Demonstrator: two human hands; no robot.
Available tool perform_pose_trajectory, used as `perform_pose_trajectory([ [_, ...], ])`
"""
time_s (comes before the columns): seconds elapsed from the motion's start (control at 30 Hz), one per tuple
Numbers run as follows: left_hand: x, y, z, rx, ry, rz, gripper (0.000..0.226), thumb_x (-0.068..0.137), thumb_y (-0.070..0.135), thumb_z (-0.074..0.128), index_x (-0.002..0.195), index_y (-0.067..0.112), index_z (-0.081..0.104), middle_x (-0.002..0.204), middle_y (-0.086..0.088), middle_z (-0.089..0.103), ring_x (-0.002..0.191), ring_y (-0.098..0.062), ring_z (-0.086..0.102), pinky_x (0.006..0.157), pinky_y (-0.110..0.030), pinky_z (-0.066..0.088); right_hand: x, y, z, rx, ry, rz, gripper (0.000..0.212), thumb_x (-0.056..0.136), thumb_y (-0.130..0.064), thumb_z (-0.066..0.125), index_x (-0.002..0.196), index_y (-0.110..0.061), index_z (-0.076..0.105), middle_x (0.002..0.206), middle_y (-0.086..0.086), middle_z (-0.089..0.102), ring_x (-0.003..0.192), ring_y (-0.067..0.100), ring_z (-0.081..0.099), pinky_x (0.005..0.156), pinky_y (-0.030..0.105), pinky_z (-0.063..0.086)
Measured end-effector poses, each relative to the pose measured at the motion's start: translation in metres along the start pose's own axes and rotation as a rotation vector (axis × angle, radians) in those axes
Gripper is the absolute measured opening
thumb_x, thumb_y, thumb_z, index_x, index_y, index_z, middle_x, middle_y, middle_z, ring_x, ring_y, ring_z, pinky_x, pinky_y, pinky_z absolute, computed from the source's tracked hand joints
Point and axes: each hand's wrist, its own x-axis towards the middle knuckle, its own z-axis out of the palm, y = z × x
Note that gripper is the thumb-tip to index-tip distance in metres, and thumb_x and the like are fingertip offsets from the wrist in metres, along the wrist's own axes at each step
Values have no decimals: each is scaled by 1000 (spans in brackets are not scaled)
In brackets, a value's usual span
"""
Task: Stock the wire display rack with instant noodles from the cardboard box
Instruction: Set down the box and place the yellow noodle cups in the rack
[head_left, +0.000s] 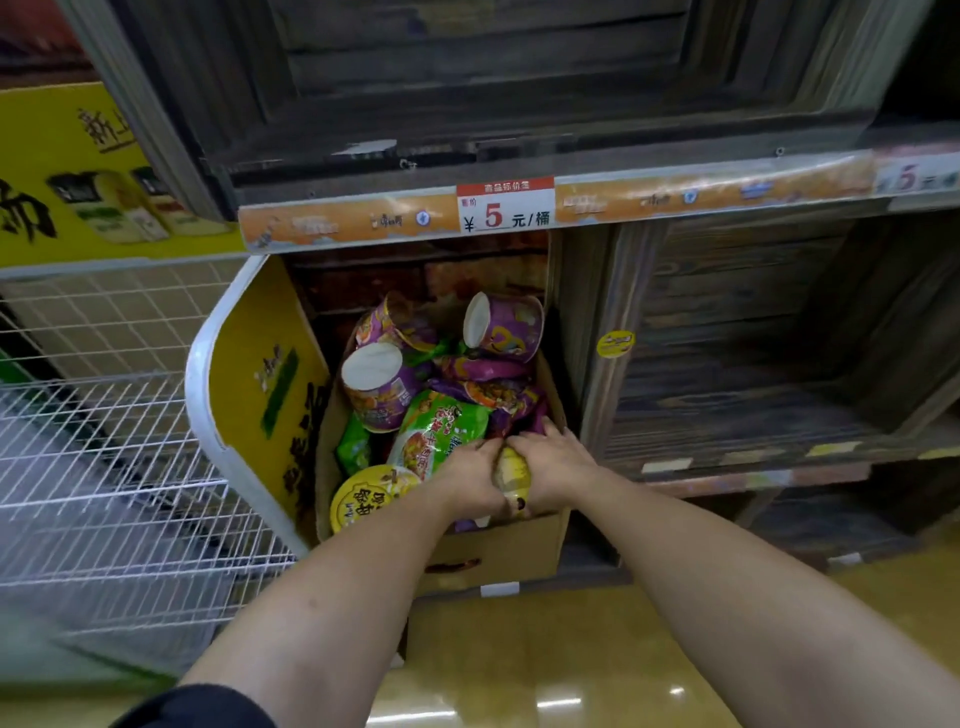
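Clasping a yellow instant noodle cup (512, 469) from either side, my left hand (470, 475) and right hand (555, 466) are both down in the open brown cardboard box (498, 553). Their fingers are curled round the cup and the fingertips almost meet over its top. The cup sits at the box's near right corner. Just left of my left hand lies a green noodle packet (441, 428), and at the near left corner a round yellow-lidded noodle bowl (363, 499) lies tilted. Further in, purple noodle cups (379, 387) lie on their sides over purple packets (493, 389), piled toward the far edge. The box stands under a dark wooden shelf unit (727, 338) whose front rail carries a white and red price tag (506, 208). Touching the box's left edge is a yellow printed side panel (265, 379) of the white wire display rack (104, 467), which I see spreading out to the left. Glossy yellow floor (571, 665) shows beneath my forearms.
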Motion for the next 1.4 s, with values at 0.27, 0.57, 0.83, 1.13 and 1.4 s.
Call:
perform_pose_trajectory([
  [0.27,1,-3,-6,-30,85,-34,95,64,36,94,148,18,52,132,-1,65,121,-22,60,93,-29,50,0,1,-2,-33,44,-46,105,68,-41,90,155,-25,33,159,2,36,155,26,12,127,47,4],
  [0.57,-24,1,-69,18,293,17,80,59,51,92,131,28,68,110,4,74,105,-19,66,84,-33,56,-20,-15,-45,101,286,-47,105,72,-47,82,158,-31,24,160,-1,35,151,28,22,123,51,20],
  [0.83,-49,-13,-112,-179,495,-133,85,64,59,88,137,22,65,119,1,73,112,-20,67,86,-33,56,-28,-34,-72,833,572,351,84,89,-56,64,157,-19,31,155,16,42,141,36,42,114,40,38],
  [1.13,-66,-27,-127,-991,365,-152,91,38,50,97,117,13,71,113,-2,72,103,-18,65,88,-34,54,-34,-83,-84,1890,286,314,91,68,-84,67,132,-19,60,123,15,69,106,38,68,78,57,56],
  [1.4,-82,-41,-125,-1177,36,-56,52,75,37,82,119,10,70,104,-8,76,97,-24,67,88,-40,49,-50,-110,-74,1839,607,344,61,73,-34,90,121,-15,58,106,13,75,93,35,73,76,64,58],
])
